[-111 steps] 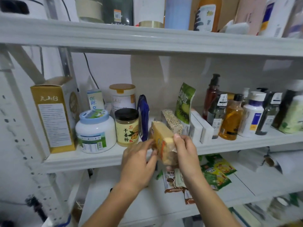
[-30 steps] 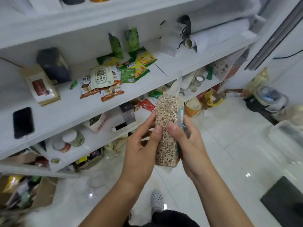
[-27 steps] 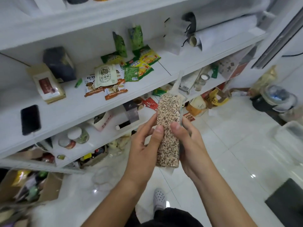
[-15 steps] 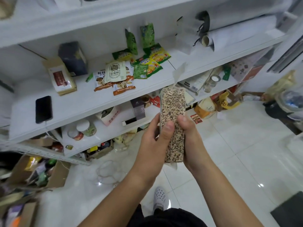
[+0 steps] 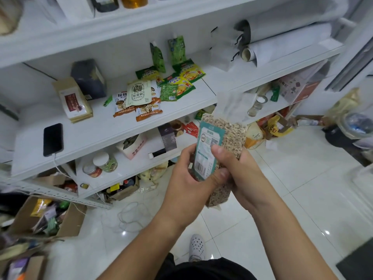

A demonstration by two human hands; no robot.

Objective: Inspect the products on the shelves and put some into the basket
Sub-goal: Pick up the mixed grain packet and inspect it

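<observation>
I hold a vacuum-packed brick of mixed grains [image 5: 232, 136] upright over the floor, in front of the white shelves [image 5: 105, 130]. Its teal label with a barcode and QR code faces me. My left hand [image 5: 187, 178] grips the pack's left side, thumb on the lower part of the label. My right hand [image 5: 240, 174] grips the right side, thumb pressed on the label near the QR code. No basket is in view.
Snack packets [image 5: 139, 98], green sachets [image 5: 177, 85] and a black phone [image 5: 52, 139] on a cable lie on the middle shelf. Jars [image 5: 105, 161] and boxes stand on the lower shelf. An open cardboard box [image 5: 46, 217] of goods sits on the floor at left. Paper rolls [image 5: 282, 47] lie at right.
I took the grain pack off the upper shelf and lowered my view to the lower shelves. In the last half second I turned the pack so its teal label faces me.
</observation>
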